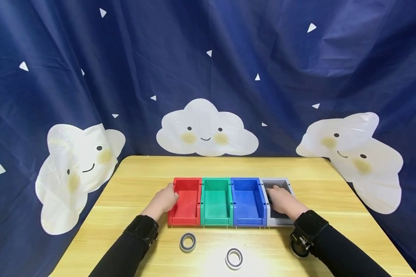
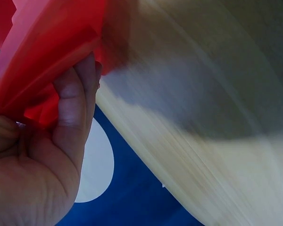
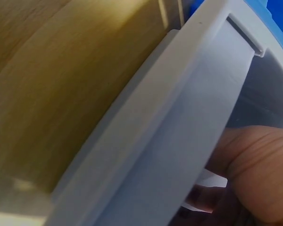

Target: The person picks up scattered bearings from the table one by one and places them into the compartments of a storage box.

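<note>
Two grips | left grip (image 1: 164, 198) pinching red bin (image 1: 188, 204) by outer wall | right grip (image 1: 283, 200) inside grey bin (image 1: 279, 222), closure unclear

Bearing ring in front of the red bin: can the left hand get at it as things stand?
Probably yes, once freed: the left hand grips the outer side of the red bin, but the bearing ring lies nearby on the table with nothing covering it.
</note>
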Tool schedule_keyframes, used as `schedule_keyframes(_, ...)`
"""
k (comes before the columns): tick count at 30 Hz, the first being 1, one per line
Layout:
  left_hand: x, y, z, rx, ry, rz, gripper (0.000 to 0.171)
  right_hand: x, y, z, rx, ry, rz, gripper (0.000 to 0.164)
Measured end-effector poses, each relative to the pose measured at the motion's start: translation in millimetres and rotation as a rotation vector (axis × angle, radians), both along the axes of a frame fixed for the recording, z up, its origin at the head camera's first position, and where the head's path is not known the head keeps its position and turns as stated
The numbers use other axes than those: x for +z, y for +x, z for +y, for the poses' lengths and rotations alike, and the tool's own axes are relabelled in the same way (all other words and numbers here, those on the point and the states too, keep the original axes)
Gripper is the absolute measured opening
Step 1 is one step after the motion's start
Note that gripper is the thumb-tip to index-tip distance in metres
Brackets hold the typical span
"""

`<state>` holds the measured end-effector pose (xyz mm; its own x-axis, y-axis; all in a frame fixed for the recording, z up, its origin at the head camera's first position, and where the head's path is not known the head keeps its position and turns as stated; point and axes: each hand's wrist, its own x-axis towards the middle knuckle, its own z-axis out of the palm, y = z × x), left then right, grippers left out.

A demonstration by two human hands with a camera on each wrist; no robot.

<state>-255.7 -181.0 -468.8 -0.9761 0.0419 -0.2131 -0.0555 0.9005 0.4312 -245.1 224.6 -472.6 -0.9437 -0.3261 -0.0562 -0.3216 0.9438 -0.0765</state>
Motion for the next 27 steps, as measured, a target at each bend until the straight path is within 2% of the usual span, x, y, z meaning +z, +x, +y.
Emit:
schedule_keyframes(20, -1.3, -1.2, 2.1, 0.013, 0.018, -0.02, 0.049, 2.5, 1.2, -1.5, -0.033, 0.005, -0.049, 0.039)
schedule_keyframes(27, -0.5, -0.3, 0.5, 0.009, 0.014, -0.013, 0.049, 7.9, 2.1, -4.1, -0.073, -0.01, -0.06, 0.047)
